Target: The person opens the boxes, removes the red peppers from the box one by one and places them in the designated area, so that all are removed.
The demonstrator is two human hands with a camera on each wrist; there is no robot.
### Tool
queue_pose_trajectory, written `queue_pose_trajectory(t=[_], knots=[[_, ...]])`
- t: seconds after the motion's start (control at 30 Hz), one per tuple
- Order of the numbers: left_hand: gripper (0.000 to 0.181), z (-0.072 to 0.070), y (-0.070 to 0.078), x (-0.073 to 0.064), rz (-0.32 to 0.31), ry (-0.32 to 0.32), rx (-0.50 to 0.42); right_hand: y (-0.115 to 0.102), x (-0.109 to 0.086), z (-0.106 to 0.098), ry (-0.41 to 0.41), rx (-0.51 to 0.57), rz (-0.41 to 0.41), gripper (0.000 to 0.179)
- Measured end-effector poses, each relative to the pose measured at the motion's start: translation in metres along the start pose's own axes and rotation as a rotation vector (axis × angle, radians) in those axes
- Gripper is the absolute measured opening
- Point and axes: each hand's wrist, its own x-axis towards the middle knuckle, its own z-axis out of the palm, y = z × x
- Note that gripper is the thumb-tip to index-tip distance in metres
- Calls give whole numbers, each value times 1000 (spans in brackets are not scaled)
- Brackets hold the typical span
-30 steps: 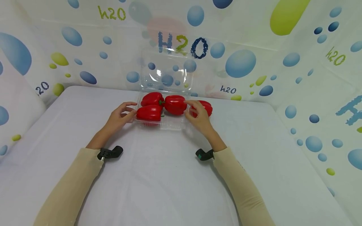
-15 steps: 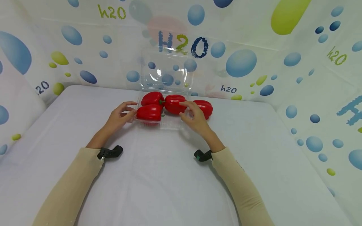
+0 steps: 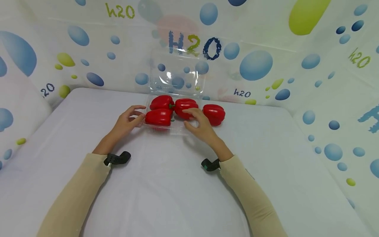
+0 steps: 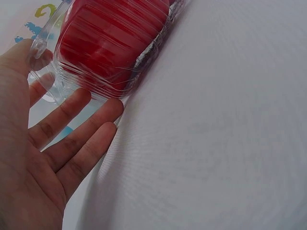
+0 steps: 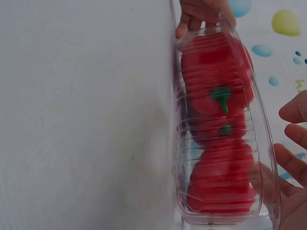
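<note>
A clear plastic hinged container point(image 3: 179, 130) lies near the back of the table with three red bell peppers inside: one at the back left point(image 3: 161, 102), one at the front left point(image 3: 158, 117) and one at the right point(image 3: 186, 104). At the container's left end my left hand point(image 3: 125, 123) holds the rim with thumb and index finger, its other fingers extended along the wall point(image 4: 88, 115). My right hand point(image 3: 204, 130) hovers over the right end, thumb and fingers spread apart, beside the right pepper and holding nothing. Another red pepper point(image 3: 214, 114) lies outside, just right of the container.
The container's transparent lid point(image 3: 177, 88) stands raised at the back, in front of a backdrop point(image 3: 256, 65) with printed drops and lettering. A white cloth point(image 3: 165, 184) covers the table. Dark wrist cameras point(image 3: 117, 158) sit on both wrists.
My right hand has moved left and slightly forward toward me, away from the outside pepper, which now shows fully. My left hand and the peppers have stayed in place.
</note>
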Motion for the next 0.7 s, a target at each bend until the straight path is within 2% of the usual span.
queue_pose_trajectory(t=[0.23,0.7], knots=[[49,-1,-3,1,10,-2,-12,-6,-1,3,-27,-32,-18,47],[48,-2,-6,1,25,-5,-33,-14,8,16,-82,12,-58,49]])
